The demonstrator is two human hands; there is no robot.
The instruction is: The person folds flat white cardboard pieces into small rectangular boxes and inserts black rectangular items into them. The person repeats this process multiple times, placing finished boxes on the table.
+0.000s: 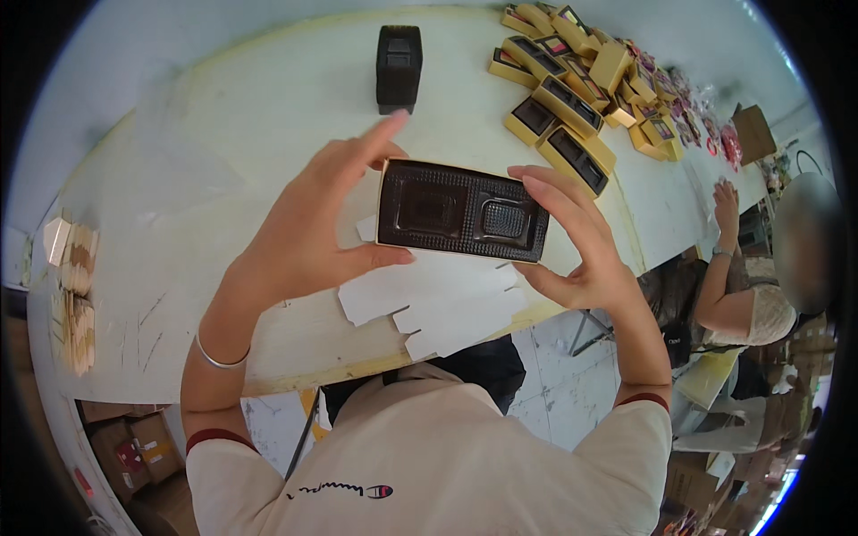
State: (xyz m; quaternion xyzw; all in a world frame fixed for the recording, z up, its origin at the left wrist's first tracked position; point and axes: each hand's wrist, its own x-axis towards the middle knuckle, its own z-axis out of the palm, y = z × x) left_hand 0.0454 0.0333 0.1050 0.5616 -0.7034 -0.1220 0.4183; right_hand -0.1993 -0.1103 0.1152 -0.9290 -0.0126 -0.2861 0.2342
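Observation:
Between my hands, above the table, is a gold-edged box [427, 204] with a black plastic tray of two compartments inside, its open side facing up. My left hand [299, 223] closes on its left end, the thumb along the lower edge and one finger stretched past the upper corner. Around the right end my right hand [581, 237] is closed, fingers at the upper edge and thumb below. Under the box lie flat white card pieces [447, 299], partly covered by it. Beyond my left fingertips stands a stack of black plastic trays [399, 70].
A pile of gold boxes [572, 76], several with black trays inside, lies at the far right of the table [223, 116]. Folded gold card pieces [76, 295] are stacked at the left edge. Another person's hand [726, 210] reaches the table's right side near small pink packets [728, 143].

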